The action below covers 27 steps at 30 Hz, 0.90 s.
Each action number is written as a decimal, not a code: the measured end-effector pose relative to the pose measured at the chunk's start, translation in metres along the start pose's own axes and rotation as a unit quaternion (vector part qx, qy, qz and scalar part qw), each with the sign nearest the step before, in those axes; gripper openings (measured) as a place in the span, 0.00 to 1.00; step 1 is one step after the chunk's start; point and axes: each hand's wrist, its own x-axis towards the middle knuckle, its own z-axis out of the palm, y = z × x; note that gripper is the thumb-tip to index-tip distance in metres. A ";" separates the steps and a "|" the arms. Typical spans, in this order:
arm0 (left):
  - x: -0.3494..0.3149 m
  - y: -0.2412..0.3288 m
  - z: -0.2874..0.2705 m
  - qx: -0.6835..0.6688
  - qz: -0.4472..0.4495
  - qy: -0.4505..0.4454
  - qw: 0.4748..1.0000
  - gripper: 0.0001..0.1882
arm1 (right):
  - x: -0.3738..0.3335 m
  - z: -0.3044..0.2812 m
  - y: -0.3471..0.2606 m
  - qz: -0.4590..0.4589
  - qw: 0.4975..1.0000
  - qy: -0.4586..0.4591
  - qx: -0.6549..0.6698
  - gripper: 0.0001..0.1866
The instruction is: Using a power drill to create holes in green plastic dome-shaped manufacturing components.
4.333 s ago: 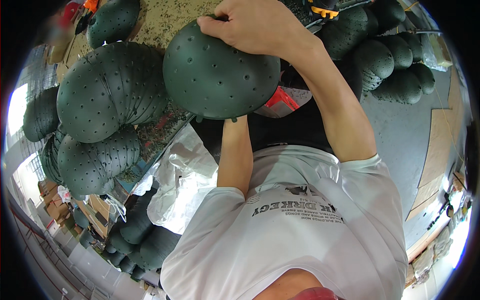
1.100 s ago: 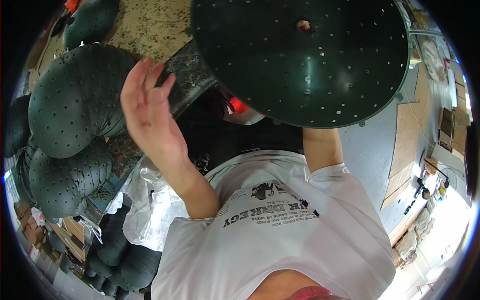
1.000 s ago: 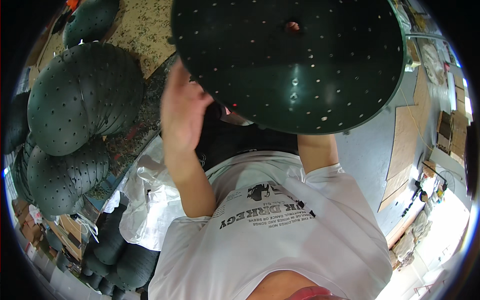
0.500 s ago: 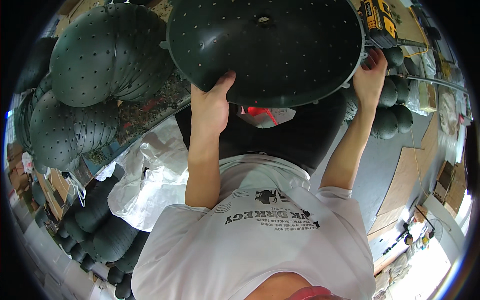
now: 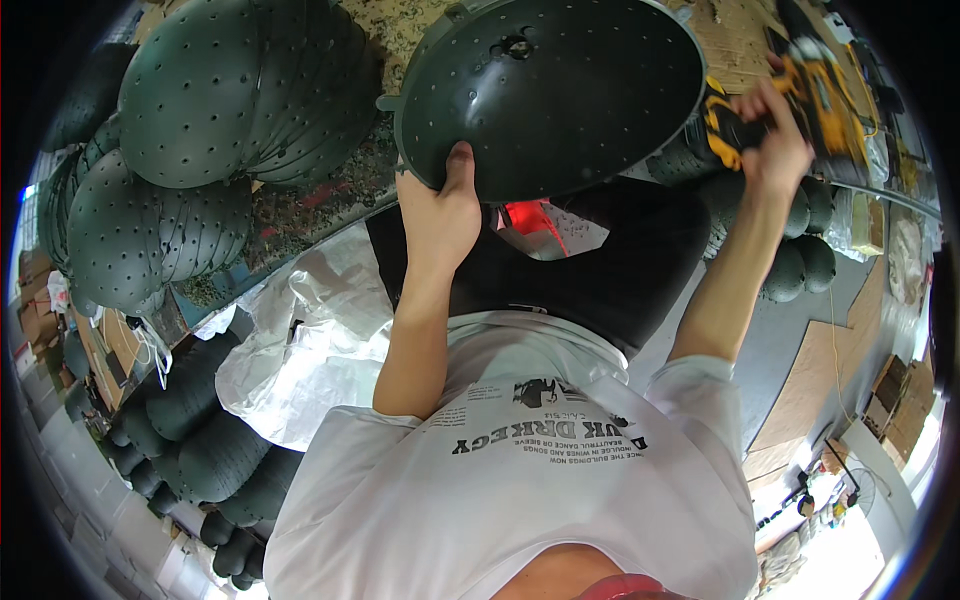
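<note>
A dark green plastic half-shell (image 5: 560,100), dotted with small holes and with a larger hole (image 5: 517,47) near its top, is tilted above my lap. My left hand (image 5: 440,210) grips its near left rim, thumb on the curved face and fingers hidden behind it. Off to the right, my right hand (image 5: 775,145) is wrapped round the handle of a yellow and black cordless drill (image 5: 820,95). The drill is smeared by motion and held apart from the shell.
Stacked perforated green shells (image 5: 190,95) stand on the worktable at the left. More dark shells (image 5: 215,450) lie below, beside a white plastic sheet (image 5: 310,340). Round dark shells (image 5: 790,265) sit at the right, near flattened cardboard (image 5: 815,370) on the floor. A red object (image 5: 537,225) shows between my legs.
My right hand has left the shell's right rim and taken hold of the drill, which has been lifted and turned. The shell has tilted in my left hand, its right side swinging inward.
</note>
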 end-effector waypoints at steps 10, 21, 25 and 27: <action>0.022 -0.044 0.012 0.021 0.091 0.025 0.995 0.12 | -0.192 0.014 -0.030 0.078 0.990 -0.056 -0.104 0.25; 0.019 -0.046 0.024 0.059 0.108 0.057 0.991 0.08 | -0.231 0.030 0.065 -0.079 0.915 -0.130 -0.373 0.12; 0.020 -0.059 0.019 0.062 0.100 0.057 0.991 0.08 | -0.219 0.038 0.064 -0.168 0.900 -0.136 -0.378 0.14; 0.020 -0.063 0.018 0.058 0.087 0.067 0.992 0.09 | -0.207 0.046 0.057 -0.167 0.910 -0.171 -0.338 0.16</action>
